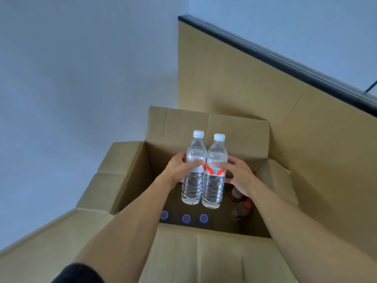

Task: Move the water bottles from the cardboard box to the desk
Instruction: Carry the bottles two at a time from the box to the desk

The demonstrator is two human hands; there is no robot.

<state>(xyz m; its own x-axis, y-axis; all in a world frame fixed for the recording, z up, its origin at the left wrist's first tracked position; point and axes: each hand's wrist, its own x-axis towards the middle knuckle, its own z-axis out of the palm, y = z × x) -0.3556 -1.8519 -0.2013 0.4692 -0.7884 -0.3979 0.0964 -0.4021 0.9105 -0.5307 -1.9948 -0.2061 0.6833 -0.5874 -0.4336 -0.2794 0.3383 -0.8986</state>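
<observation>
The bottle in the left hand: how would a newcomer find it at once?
Find the open brown cardboard box. Above it, two hands hold two clear plastic water bottles side by side. The left hand grips the white-capped clear bottle whose cap sits higher than its neighbour's.

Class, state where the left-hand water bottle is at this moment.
In the head view, the left water bottle is mid-frame, held upright by the left hand above the open cardboard box, touching the right water bottle.
</observation>
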